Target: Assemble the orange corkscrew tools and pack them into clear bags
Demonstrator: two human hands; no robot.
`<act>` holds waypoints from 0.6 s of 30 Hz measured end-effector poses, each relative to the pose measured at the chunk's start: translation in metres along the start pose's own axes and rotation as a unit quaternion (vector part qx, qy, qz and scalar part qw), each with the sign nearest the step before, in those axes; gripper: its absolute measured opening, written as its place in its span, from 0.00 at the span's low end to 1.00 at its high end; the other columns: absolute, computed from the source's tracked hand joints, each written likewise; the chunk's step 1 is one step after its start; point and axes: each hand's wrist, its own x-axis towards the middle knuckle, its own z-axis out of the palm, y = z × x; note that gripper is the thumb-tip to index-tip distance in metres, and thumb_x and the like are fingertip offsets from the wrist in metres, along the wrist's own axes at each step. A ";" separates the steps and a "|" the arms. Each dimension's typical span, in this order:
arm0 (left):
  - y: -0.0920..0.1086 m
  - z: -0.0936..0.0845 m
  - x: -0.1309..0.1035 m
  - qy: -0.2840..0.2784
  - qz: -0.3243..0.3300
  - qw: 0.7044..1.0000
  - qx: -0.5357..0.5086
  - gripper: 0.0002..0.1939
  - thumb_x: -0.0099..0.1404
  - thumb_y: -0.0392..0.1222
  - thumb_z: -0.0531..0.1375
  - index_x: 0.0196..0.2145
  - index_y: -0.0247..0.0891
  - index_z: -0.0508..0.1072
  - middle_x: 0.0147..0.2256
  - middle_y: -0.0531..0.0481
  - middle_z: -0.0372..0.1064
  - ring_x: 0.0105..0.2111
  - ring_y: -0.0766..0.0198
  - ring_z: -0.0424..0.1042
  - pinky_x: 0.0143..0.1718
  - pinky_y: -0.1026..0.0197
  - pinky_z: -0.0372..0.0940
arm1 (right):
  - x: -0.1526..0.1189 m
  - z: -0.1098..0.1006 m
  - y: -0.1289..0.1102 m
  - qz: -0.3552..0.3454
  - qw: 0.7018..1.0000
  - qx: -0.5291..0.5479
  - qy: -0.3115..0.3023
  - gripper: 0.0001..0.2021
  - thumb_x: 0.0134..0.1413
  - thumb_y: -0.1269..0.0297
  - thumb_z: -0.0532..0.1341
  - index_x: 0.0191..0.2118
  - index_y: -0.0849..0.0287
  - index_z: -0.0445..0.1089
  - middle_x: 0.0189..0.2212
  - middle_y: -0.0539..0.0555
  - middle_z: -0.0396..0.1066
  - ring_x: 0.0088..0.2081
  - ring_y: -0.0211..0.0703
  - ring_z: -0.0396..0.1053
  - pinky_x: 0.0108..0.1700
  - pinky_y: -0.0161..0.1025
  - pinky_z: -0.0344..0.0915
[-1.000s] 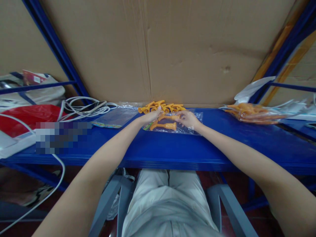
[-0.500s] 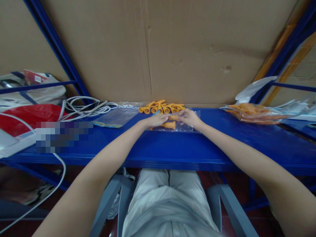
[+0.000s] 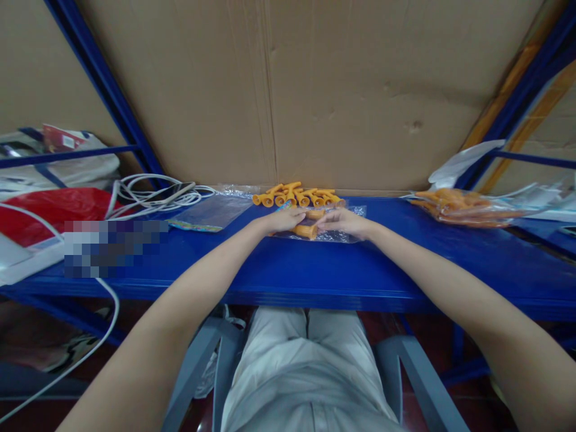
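Two orange trumpet-shaped plastic pieces lie side by side in or on a clear plastic bag; I cannot tell which. The nearer piece has its wide end toward the right, and the farther piece lies just behind it. My left hand is closed over the left part of the bag and the pieces' narrow ends, hiding them. From the right, the bent fingers of my right hand close at the wide end of the nearer piece. Behind both hands sits a row of similar orange pieces.
Another clear bag lies flat left of my hands, beside coiled white cable and a red bag. Bagged orange pieces lie on the right of the blue table. Cardboard stands behind.
My right hand has moved slightly left and toward me, from the farther orange piece to the wide end of the nearer one. My left hand stays in place.
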 end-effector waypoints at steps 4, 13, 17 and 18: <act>0.004 0.003 0.001 0.025 -0.027 0.999 -0.020 0.26 0.72 0.46 0.42 0.62 0.38 0.65 0.64 0.49 0.60 0.64 0.60 0.58 0.65 0.57 0.49 | -0.003 0.000 -0.003 0.006 1.000 -0.008 -0.008 0.10 0.43 0.59 0.72 0.33 0.56 0.80 0.35 0.51 0.79 0.41 0.41 0.73 0.57 0.46 0.62; 0.012 -0.001 -0.001 -0.060 -0.047 0.997 0.027 0.33 0.72 0.50 0.37 0.69 0.31 0.47 0.70 0.46 0.37 0.70 0.62 0.39 0.68 0.59 0.36 | 0.002 0.002 -0.001 0.040 0.995 -0.008 0.091 0.05 0.51 0.73 0.64 0.35 0.60 0.77 0.31 0.52 0.77 0.35 0.38 0.73 0.51 0.45 0.67; 0.015 -0.003 -0.003 -0.096 -0.062 0.993 0.042 0.34 0.72 0.52 0.35 0.71 0.34 0.40 0.71 0.49 0.30 0.70 0.61 0.31 0.68 0.57 0.34 | 0.004 0.002 -0.001 0.047 0.987 -0.021 0.149 0.08 0.51 0.76 0.61 0.36 0.62 0.76 0.32 0.54 0.76 0.34 0.39 0.74 0.48 0.45 0.69; 0.014 -0.004 -0.004 -0.102 -0.066 0.992 0.046 0.35 0.72 0.52 0.34 0.71 0.34 0.39 0.71 0.49 0.29 0.70 0.61 0.30 0.68 0.56 0.34 | 0.004 0.002 -0.001 0.046 0.988 -0.023 0.147 0.08 0.50 0.76 0.61 0.37 0.62 0.76 0.33 0.55 0.77 0.35 0.40 0.74 0.49 0.45 0.70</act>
